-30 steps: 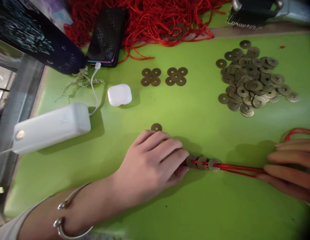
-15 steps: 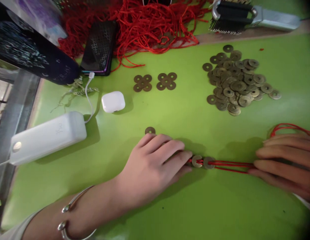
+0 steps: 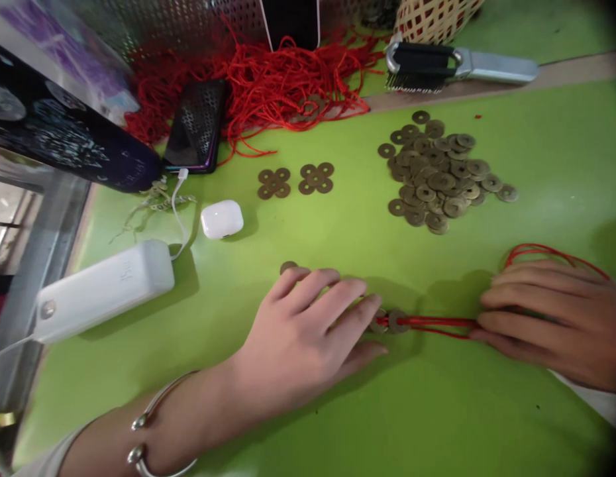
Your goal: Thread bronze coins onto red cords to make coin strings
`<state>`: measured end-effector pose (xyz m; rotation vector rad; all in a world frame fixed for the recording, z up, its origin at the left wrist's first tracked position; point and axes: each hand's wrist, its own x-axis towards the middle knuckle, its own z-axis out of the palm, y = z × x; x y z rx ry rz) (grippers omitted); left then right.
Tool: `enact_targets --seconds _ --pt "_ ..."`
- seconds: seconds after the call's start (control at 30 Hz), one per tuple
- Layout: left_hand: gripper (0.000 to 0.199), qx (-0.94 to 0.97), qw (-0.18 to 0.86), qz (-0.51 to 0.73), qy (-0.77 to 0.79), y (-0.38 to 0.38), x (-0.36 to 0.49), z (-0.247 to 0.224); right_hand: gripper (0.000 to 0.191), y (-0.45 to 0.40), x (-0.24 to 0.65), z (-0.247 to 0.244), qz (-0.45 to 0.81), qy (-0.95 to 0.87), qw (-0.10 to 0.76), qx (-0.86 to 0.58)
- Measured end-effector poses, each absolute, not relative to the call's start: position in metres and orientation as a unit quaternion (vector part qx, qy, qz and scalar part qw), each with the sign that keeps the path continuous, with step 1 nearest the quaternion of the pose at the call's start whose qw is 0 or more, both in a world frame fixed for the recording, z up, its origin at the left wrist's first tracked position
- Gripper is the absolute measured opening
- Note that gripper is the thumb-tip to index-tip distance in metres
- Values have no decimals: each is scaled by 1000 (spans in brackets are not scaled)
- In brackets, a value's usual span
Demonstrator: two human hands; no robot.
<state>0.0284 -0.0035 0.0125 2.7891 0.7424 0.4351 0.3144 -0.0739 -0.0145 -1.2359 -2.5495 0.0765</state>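
My left hand (image 3: 308,328) lies palm down on the green table (image 3: 338,411), its fingertips pressing on brass coins (image 3: 395,321) threaded on a red cord (image 3: 437,324). My right hand (image 3: 546,321) pinches that cord, which runs taut between both hands. A loop of the same cord (image 3: 546,252) curls behind the right hand. One loose coin (image 3: 288,267) lies just beyond my left fingers. Part of the strung coins is hidden under my left fingers.
A heap of brass coins (image 3: 440,175) lies at the back right, two flower-shaped coin clusters (image 3: 294,181) at the middle. A tangle of red cord (image 3: 278,86), phone (image 3: 195,126), earbud case (image 3: 221,218), power bank (image 3: 102,290) and brush (image 3: 457,66) stand farther off.
My view has tilted up and back, showing more of the far table. The right hand has slid left along the cord toward the coins, and my left fingers cover more of them.
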Motion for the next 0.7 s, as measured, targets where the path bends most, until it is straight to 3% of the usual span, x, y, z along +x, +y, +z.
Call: enact_targets --seconds 0.27,0.43,0.6,0.7 --pt "9 953 122 137 240 -4 42 10 4 -66 315 -10 51 -922 143 -356" --pt "11 947 134 133 259 -6 34 11 9 -70 312 -13 71 -901 167 -395" --pt "30 954 121 132 240 -6 47 10 12 -71 310 -15 74 -897 165 -403" --pt "25 958 125 128 225 -5 56 8 15 -70 311 -14 68 -900 166 -398"
